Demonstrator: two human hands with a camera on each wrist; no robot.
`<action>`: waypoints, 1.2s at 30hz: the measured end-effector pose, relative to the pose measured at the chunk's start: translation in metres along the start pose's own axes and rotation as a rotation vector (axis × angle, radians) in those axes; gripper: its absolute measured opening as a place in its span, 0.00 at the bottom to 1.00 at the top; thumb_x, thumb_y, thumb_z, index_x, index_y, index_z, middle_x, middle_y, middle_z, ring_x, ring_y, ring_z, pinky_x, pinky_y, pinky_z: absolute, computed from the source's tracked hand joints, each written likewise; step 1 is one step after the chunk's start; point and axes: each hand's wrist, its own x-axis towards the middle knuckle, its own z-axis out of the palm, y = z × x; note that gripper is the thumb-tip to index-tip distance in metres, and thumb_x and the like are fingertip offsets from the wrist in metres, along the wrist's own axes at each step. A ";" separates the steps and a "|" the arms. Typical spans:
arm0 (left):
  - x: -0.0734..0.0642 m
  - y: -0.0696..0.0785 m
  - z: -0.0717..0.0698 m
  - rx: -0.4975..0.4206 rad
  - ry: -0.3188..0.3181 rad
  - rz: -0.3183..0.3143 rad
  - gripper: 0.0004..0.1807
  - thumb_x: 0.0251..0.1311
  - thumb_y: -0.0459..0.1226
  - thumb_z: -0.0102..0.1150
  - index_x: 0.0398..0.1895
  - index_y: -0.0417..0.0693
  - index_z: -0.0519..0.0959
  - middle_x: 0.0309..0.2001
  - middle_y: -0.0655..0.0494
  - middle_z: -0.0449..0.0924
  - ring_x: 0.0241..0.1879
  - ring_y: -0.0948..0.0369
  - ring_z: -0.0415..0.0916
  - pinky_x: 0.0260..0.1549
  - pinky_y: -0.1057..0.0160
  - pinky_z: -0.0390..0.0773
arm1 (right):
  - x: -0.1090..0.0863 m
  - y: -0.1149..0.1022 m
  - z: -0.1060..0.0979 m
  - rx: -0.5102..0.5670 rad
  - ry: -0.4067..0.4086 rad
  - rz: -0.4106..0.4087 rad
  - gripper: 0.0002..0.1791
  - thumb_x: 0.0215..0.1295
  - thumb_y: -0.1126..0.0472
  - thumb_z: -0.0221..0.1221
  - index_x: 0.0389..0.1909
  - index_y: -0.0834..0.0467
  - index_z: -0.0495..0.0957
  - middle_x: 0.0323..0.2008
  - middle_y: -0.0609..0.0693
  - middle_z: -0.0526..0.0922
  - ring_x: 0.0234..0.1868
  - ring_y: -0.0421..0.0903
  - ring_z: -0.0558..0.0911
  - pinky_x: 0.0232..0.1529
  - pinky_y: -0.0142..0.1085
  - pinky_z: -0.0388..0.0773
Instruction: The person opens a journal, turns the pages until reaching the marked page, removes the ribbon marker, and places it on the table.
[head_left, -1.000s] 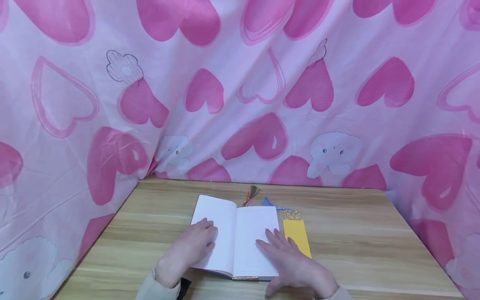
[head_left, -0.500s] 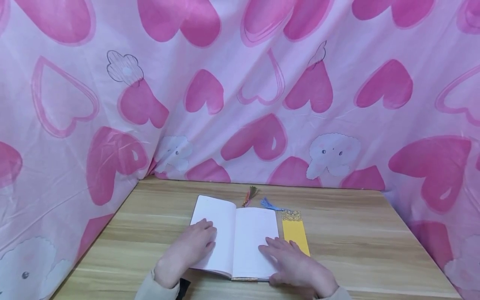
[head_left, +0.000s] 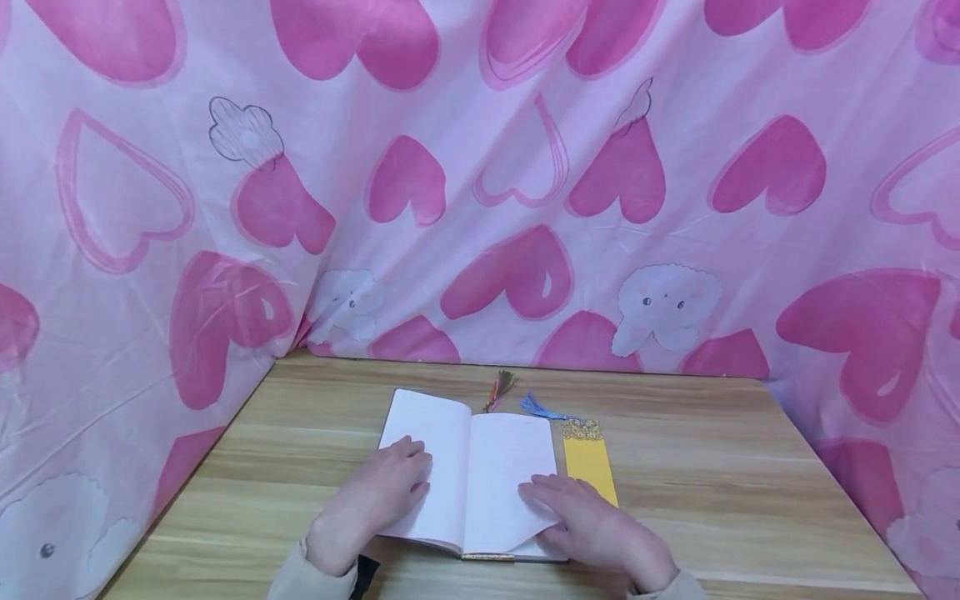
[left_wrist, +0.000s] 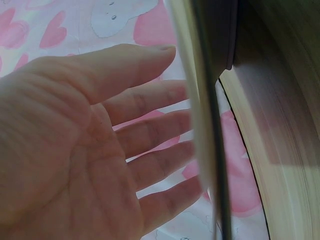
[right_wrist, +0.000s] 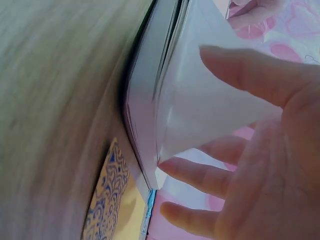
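An open book with blank white pages lies on the table. My left hand rests on its left page; in the left wrist view the fingers reach out to the book's edge and the thumb stands apart. Over the lower right page lies my right hand. A page has its lower corner raised there, between thumb and fingers, as the right wrist view shows. The thumb overlaps the page on one side and the fingers are on the other, partly hidden; no firm pinch shows.
Right of the book lies a yellow bookmark with a patterned top and a blue tassel. A multicoloured tassel sticks out at the book's top. Pink heart-printed cloth encloses the wooden table at the back and sides.
My right hand has moved slightly down the right page, and the page's lower corner has lifted. The left hand stays on the left page.
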 end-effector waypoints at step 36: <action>-0.002 -0.002 -0.005 0.044 0.034 0.001 0.13 0.53 0.33 0.70 0.40 0.38 0.79 0.52 0.40 0.77 0.62 0.39 0.68 0.59 0.40 0.68 | 0.071 -0.051 0.010 0.751 0.545 0.271 0.20 0.66 0.64 0.58 0.59 0.57 0.74 0.55 0.54 0.76 0.52 0.51 0.78 0.51 0.46 0.78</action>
